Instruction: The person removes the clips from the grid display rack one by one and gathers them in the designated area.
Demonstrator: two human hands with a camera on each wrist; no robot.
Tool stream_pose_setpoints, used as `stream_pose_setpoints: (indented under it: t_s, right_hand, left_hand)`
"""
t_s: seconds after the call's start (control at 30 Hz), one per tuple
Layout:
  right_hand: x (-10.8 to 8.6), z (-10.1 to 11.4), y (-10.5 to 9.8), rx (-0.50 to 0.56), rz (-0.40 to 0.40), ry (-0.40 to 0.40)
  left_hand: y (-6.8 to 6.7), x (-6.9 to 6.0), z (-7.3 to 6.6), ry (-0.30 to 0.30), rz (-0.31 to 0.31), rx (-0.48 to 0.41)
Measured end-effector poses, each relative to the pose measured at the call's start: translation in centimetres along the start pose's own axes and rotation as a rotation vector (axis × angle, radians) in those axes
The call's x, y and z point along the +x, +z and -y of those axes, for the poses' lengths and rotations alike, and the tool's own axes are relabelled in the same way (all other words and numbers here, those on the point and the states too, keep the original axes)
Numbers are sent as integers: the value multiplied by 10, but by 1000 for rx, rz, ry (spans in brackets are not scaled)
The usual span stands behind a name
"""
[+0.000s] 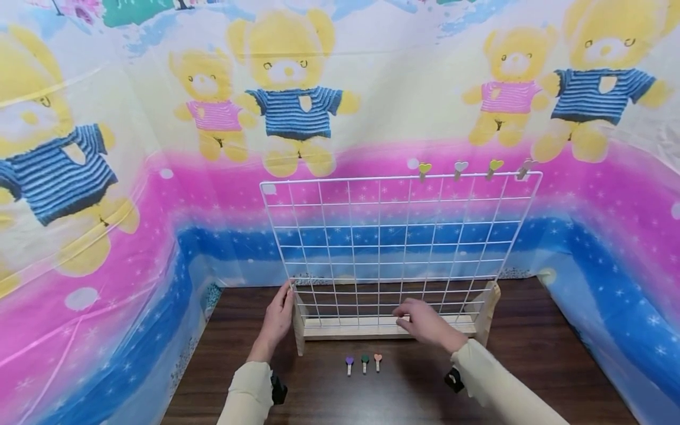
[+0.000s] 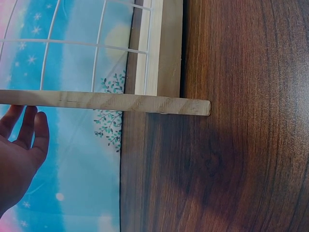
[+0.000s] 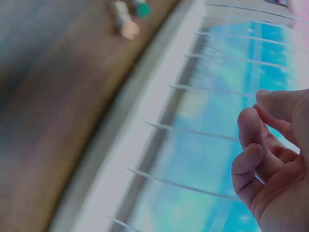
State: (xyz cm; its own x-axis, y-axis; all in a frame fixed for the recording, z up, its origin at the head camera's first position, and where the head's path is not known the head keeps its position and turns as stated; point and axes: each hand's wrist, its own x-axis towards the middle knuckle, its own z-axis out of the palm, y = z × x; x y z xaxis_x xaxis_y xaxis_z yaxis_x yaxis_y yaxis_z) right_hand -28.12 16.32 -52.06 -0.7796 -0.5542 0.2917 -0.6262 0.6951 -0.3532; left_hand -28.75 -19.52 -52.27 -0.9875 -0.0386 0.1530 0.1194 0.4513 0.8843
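Observation:
A white wire grid (image 1: pixel 379 244) stands upright in a wooden stand (image 1: pixel 350 329). My left hand (image 1: pixel 278 316) touches the stand's left wooden side piece; in the left wrist view its fingertips meet that side piece (image 2: pixel 130 101). In front of the grid's lower part is my right hand (image 1: pixel 425 323), its fingers loosely bent with nothing visible between them (image 3: pixel 270 169). On the table before the stand lie three small heart-topped clothespins: purple (image 1: pixel 349 365), green (image 1: pixel 365 363) and peach (image 1: pixel 378 362). Several heart clips, among them a yellow one (image 1: pixel 424 170) and a white one (image 1: pixel 461 169), sit along the grid's top right edge.
The dark wood tabletop (image 1: pixel 239 330) spreads around the stand. A printed cloth (image 1: pixel 382 136) with bears hangs behind it and along both sides. The stand's right side piece (image 1: pixel 487 313) is beyond my right hand.

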Motion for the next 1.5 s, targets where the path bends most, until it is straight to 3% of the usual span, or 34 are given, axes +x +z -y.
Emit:
stream_pose_setpoints:
  t_s: [0.17,0.5,0.9,1.17,1.5]
  right_hand:
    - [7,11,-42,-10,-21,20]
    - [19,36,-113,-21,-101,-75]
    - [34,60,-183,-92,-336,-180]
    - [47,72,-218,-68,-498,-184]
    - [61,92,-242,-46,-709,-215]
  left_hand:
    - [0,-2,-1,-6,2,2]
    - [0,1,-1,12,1,1]
    - [2,2,2,59,-38,22]
    - [1,1,0,45,-31,29]
    - [0,0,0,34,-19,14]
